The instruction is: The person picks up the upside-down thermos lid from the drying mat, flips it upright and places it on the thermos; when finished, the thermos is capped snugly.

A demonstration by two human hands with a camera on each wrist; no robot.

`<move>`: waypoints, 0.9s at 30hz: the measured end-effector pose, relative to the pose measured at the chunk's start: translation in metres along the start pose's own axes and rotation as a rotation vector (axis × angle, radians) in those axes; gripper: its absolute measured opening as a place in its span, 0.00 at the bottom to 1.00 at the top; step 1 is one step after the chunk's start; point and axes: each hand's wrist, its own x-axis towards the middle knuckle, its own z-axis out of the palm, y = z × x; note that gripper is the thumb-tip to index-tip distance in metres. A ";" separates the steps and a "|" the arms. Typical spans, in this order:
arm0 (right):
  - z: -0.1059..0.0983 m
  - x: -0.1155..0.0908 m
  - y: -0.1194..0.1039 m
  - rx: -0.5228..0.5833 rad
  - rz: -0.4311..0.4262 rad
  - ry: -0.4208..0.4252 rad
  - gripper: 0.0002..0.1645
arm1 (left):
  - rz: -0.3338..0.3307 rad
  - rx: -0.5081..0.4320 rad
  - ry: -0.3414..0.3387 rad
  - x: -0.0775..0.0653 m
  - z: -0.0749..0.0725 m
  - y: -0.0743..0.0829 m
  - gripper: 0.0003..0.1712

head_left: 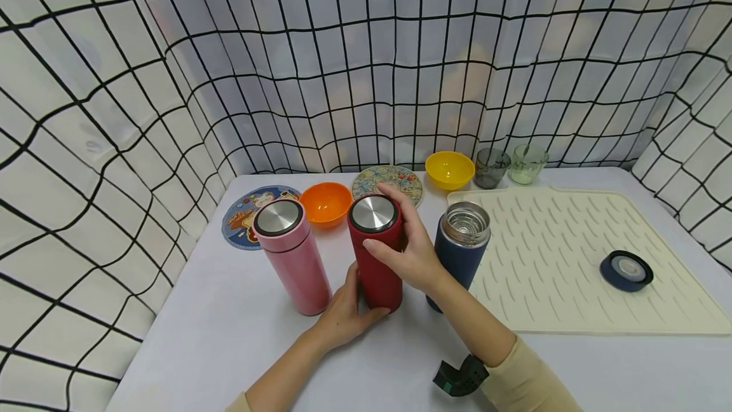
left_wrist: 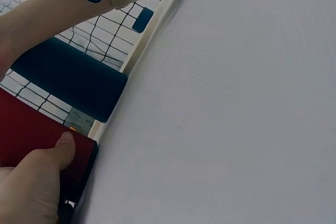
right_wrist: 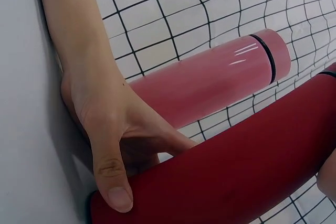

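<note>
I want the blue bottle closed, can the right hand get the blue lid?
Probably not yet: the right hand holds the red bottle, and the blue bottle stands between that hand and the blue lid.

We've got left hand (head_left: pixel 344 318) gripping low, left forearm (head_left: pixel 288 367) in from 7 o'clock, head view. Our right hand (head_left: pixel 413 250) grips higher, thumb (head_left: pixel 379 250) apart from fingers (head_left: pixel 407 201), right forearm (head_left: pixel 473 323) from 5 o'clock.
</note>
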 end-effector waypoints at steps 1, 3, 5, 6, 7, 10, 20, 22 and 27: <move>0.000 0.000 0.000 -0.003 0.003 -0.001 0.44 | 0.009 0.000 0.003 0.000 0.000 0.000 0.51; 0.001 0.000 -0.002 -0.006 0.013 0.001 0.45 | 0.023 0.003 0.009 0.001 0.000 0.000 0.50; 0.002 0.000 -0.002 -0.004 0.019 0.008 0.44 | 0.031 0.012 0.015 0.001 0.000 0.000 0.50; 0.002 0.000 -0.003 -0.003 0.021 0.017 0.44 | 0.030 0.016 0.019 0.001 0.000 0.000 0.50; 0.003 0.000 -0.004 -0.003 0.026 0.032 0.44 | 0.033 0.024 0.021 0.001 0.001 0.000 0.50; 0.005 0.000 -0.005 -0.015 0.043 0.089 0.44 | 0.039 0.035 0.025 0.002 0.001 0.001 0.51; 0.003 0.001 -0.002 0.027 0.027 0.082 0.40 | 0.034 0.067 0.064 0.001 0.003 0.001 0.52; 0.001 0.001 -0.001 0.028 0.025 0.055 0.40 | 0.028 0.069 0.069 0.000 0.003 0.001 0.52; -0.003 0.002 -0.002 0.028 0.031 0.025 0.43 | 0.020 0.056 0.071 0.001 0.004 0.001 0.54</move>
